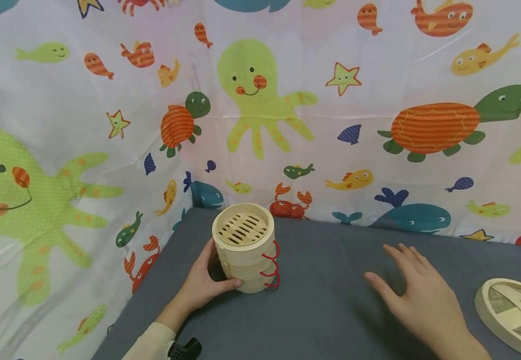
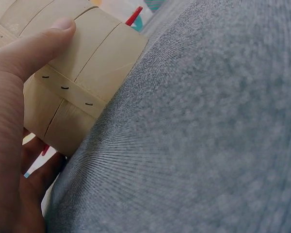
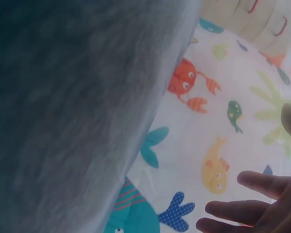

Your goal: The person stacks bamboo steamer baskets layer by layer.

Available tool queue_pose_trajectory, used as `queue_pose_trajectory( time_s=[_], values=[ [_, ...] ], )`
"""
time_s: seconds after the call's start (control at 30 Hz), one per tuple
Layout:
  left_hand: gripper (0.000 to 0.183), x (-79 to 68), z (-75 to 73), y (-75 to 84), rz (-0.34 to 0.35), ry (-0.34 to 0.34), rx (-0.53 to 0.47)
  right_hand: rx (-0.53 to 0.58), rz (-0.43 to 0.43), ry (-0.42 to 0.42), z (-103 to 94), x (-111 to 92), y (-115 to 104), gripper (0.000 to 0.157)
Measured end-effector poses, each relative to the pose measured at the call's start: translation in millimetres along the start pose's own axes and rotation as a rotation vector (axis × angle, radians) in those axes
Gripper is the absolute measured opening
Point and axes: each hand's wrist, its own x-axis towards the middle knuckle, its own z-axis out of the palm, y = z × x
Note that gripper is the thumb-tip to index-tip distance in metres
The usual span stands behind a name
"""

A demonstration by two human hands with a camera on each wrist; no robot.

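A stack of small bamboo steamer baskets (image 1: 252, 256) stands on the dark grey table, its slatted top layer facing up. Red cord loops stick out from its right side. My left hand (image 1: 203, 282) grips the stack low on its left, thumb across the front and fingers behind, partly hidden. In the left wrist view, the thumb presses on the pale wall of the steamer (image 2: 94, 43), near a stapled seam. Off to the right, my right hand (image 1: 422, 297) hovers over the table with spread fingers, holding nothing. The steamer lid (image 1: 485, 312), round with a woven top, lies beyond it.
The grey tabletop (image 1: 314, 300) stretches between the two hands. A white curtain (image 1: 305, 50) printed with sea animals hangs along the back and left edges of the table. A black band (image 1: 184, 349) is around the left wrist.
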Motion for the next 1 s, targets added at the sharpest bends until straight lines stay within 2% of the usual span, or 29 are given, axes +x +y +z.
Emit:
queue_pose_trajectory(
  time_s=[0.4,0.63,1.0],
  values=[
    [0.127,-1.3,-0.4,1.2,0.011,-0.001,0.011,-0.076,0.098,0.008,-12.0,-12,35,0.090],
    [0.127,-1.0,0.3,0.5,-0.013,0.002,0.015,-0.153,0.200,-0.038,-21.8,-17,52,0.094],
    [0.126,-1.2,0.4,-2.6,-0.018,0.008,0.017,-0.250,0.295,-0.058,-38.6,-35,83,0.098]
  ],
)
